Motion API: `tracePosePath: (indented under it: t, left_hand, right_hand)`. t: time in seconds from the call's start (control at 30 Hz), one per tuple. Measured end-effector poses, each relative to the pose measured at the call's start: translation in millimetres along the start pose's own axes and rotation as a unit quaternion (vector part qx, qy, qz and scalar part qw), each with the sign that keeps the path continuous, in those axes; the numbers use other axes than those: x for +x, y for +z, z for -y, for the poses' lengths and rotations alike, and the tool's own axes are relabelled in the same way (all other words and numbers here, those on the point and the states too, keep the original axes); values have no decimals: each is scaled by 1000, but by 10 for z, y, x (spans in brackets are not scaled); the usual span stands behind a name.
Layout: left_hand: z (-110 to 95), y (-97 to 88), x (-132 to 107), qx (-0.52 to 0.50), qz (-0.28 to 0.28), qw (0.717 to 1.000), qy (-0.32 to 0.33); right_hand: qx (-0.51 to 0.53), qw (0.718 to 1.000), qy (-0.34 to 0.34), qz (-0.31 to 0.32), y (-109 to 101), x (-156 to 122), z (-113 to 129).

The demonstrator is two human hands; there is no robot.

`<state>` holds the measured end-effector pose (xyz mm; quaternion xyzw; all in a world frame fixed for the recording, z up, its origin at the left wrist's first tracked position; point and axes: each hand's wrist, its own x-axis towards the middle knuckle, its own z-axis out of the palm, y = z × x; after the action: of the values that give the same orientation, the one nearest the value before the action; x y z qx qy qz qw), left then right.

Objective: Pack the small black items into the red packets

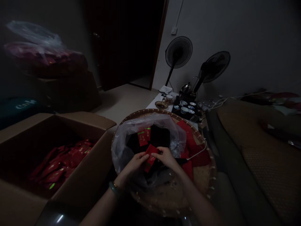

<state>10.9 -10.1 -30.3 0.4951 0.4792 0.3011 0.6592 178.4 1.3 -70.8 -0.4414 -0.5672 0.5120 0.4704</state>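
Both of my hands are pinched on one small red packet (150,160) with faint gold marks. My left hand (137,160) grips its left edge with thumb and fingers, and my right hand (166,156) its upper right side. Beneath it spreads a clear plastic bag (121,150), its mouth open, with black material (160,136) inside. Two more red packets (142,138) with gold print and green marks lie on the black material. The bag rests in a round woven bamboo tray (203,188). Red cloth-like pieces (188,131) lie along the tray's right side.
To the left stands an open cardboard box (80,185) with many red packets (58,164). Behind it, a stuffed plastic bag (47,56) sits on another box (70,91). Teacups (184,110) and two fans (179,51) are ahead. A woven-mat seat (256,141) lies right.
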Motion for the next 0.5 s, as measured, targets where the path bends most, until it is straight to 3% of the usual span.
tracePosePath:
  t: [0.13, 0.23, 0.4, 0.5]
  left_hand:
    - [-34, 47, 22, 12, -83, 995, 54]
    - [-36, 55, 30, -13, -125, 991, 52]
    - [19, 34, 41, -43, -154, 985, 58]
    - [34, 37, 14, -41, -126, 990, 47]
  right_hand:
    - [-3, 1000, 18, 2, 46, -43, -39]
    - [27, 999, 18, -12, 71, -38, -62]
    - [76, 994, 47, -58, 127, -40, -128]
    - [82, 993, 42, -73, 149, -53, -154]
